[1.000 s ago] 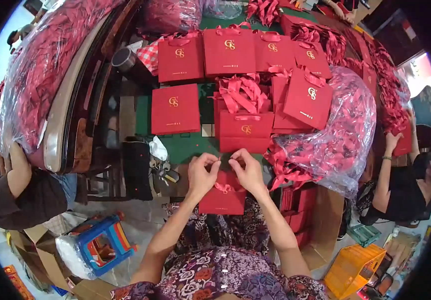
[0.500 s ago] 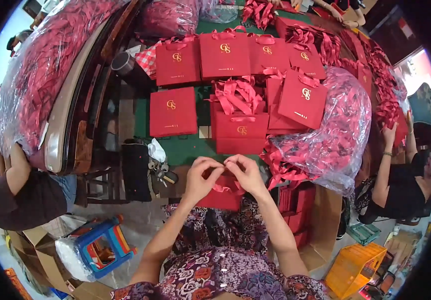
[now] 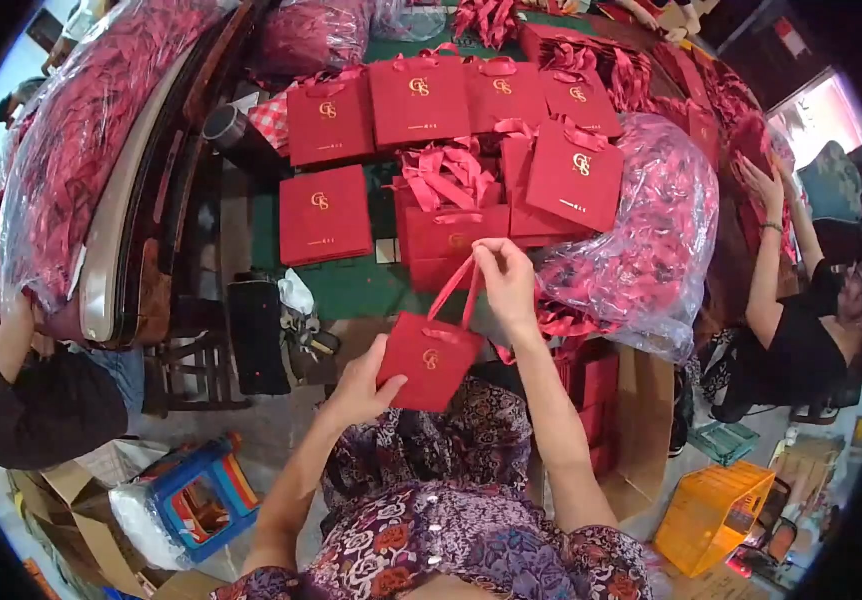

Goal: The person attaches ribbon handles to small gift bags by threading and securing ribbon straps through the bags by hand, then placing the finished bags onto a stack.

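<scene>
A small red paper gift bag (image 3: pixel 436 365) with a gold emblem hangs tilted in front of me at the table's near edge. My left hand (image 3: pixel 363 382) grips its left side, thumb across the front. Pinched between the fingertips of my right hand (image 3: pixel 506 280) is the top of the bag's red ribbon handle (image 3: pixel 454 292), drawn up into a taut loop. Just beyond stands an open-topped red bag (image 3: pixel 456 240) with loose red ribbons (image 3: pixel 446 178) heaped behind it. A stack of flat red bags (image 3: pixel 326 215) lies to the left.
More red bags (image 3: pixel 421 100) cover the green tabletop (image 3: pixel 351 290). A clear plastic sack of red ribbon (image 3: pixel 651 230) bulges at the right. Keys (image 3: pixel 311 335) lie at the near left edge. A cardboard box (image 3: pixel 641 430) holds red bags below. Co-workers (image 3: pixel 791 330) sit on both sides.
My hands were together at the ribbon handle. Now my left hand has dropped onto the bag's side, and my right has lifted the ribbon up and right. The view has shifted slightly.
</scene>
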The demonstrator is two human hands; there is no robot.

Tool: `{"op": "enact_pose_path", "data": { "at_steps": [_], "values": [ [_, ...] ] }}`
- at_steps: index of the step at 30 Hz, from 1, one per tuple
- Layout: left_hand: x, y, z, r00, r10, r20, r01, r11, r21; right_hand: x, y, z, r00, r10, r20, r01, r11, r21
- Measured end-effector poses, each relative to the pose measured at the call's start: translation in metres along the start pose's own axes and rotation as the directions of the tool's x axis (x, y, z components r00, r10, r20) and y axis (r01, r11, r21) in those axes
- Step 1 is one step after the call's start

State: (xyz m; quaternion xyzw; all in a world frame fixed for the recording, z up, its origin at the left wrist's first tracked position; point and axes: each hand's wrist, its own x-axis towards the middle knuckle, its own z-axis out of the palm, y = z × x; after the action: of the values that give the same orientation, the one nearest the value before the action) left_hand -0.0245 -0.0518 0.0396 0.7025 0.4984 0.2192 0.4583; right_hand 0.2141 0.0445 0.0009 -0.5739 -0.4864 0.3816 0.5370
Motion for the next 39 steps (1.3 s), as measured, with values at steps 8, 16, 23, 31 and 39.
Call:
{"op": "enact_pose_path", "data": {
  "at_steps": [8, 16, 23, 31, 39],
  "values": [
    [-0.016, -0.008, -0.020, 0.972, -0.109, -0.208, 0.050, 0.962, -0.267, -0.012, -0.037, -0.029, 0.991, 0.122, 0.045, -0.118, 0.988, -0.098],
    [-0.018, 0.044, -0.029, 0.868, 0.162, -0.469, 0.017, 0.935, 0.354, -0.077, -0.013, -0.068, 0.944, 0.106, 0.314, 0.177, 0.640, -0.748],
    [-0.016, 0.027, 0.066, 0.987, 0.046, -0.151, 0.007, 0.943, 0.332, -0.087, -0.011, -0.055, 0.952, -0.001, 0.307, 0.202, 0.754, -0.625],
    [0.038, -0.004, 0.037, 0.967, 0.180, -0.180, -0.068, 0.864, 0.499, -0.089, -0.024, -0.025, 0.955, -0.066, 0.291, 0.201, 0.864, -0.462],
    [0.055, -0.010, 0.022, 0.971, 0.213, -0.112, -0.114, 0.816, 0.567, -0.117, -0.031, 0.006, 0.894, 0.304, 0.329, -0.263, 0.951, -0.165]
  ]
}}
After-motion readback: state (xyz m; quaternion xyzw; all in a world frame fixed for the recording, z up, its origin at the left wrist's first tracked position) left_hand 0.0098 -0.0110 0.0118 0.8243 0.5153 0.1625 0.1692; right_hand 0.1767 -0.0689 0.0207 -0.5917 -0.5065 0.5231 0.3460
